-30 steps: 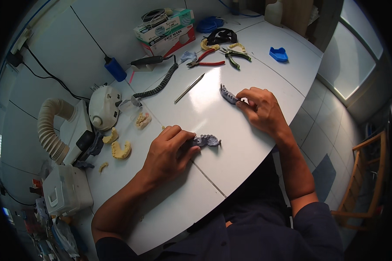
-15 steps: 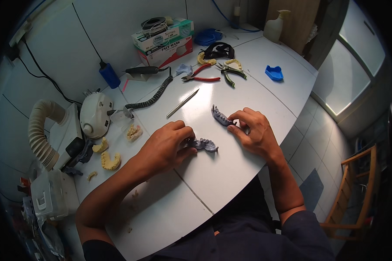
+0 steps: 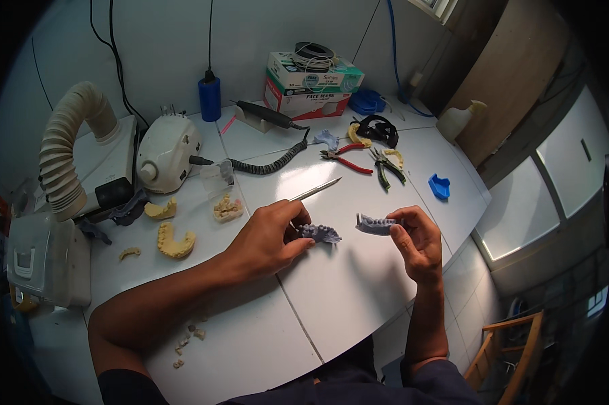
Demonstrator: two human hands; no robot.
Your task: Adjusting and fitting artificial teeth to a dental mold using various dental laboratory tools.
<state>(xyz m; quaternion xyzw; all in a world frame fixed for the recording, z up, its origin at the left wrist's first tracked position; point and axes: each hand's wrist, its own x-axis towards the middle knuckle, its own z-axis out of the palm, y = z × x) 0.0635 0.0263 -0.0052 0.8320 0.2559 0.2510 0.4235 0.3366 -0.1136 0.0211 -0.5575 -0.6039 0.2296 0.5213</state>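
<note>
My left hand (image 3: 267, 237) is closed on one end of a grey-blue dental model (image 3: 326, 234) at the table surface. This piece shows a row of teeth and small pegs at its edge. Held between thumb and fingers of my right hand (image 3: 420, 247) is a second grey-blue dental model (image 3: 375, 225), raised over the table with its teeth facing up. Short pegs stick out at its left end. The two models are a small gap apart. A slim metal pen-like tool (image 3: 316, 189) lies just beyond my left hand, its near end hidden behind the fingers.
Red-handled cutters (image 3: 355, 162) and green-handled pliers (image 3: 387, 169) lie at the back. A blue tray (image 3: 439, 187) sits at right. Yellow dental casts (image 3: 176, 243), a box of small pieces (image 3: 228, 208) and a white control unit (image 3: 168, 152) stand left. A ribbed hose (image 3: 65, 152) arches behind.
My right hand has lifted its dental model off the table and turned it more level. My left hand keeps its model low on the table. The whole view has shifted with my head.
</note>
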